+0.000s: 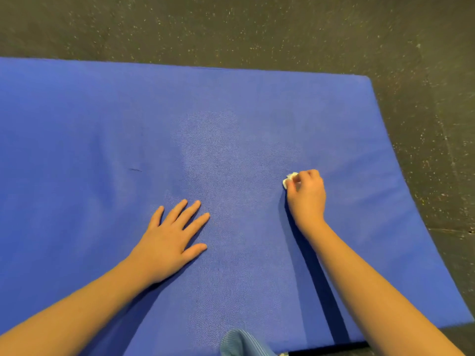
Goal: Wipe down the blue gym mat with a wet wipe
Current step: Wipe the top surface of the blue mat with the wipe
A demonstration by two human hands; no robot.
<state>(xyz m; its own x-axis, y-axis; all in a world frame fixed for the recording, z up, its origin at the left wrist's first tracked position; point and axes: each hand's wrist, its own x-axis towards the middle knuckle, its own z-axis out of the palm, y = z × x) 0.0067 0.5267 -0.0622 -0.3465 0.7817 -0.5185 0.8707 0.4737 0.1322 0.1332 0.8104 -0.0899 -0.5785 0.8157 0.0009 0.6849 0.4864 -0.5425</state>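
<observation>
The blue gym mat [102,119] fills most of the head view and lies flat on the floor. My right hand [307,194] grips a small bunched white wet wipe [288,179] and holds it against the mat at right of centre; only a corner of the wipe shows past the fingers. My left hand [172,240] rests flat on the mat with fingers spread, to the left of the right hand. A paler patch [213,150] shows on the mat's middle.
Dark speckled rubber floor [257,29] surrounds the mat at the back and right. The mat's right edge [401,160] curves down toward the near right corner. A knee in blue striped fabric [241,343] rests at the bottom edge.
</observation>
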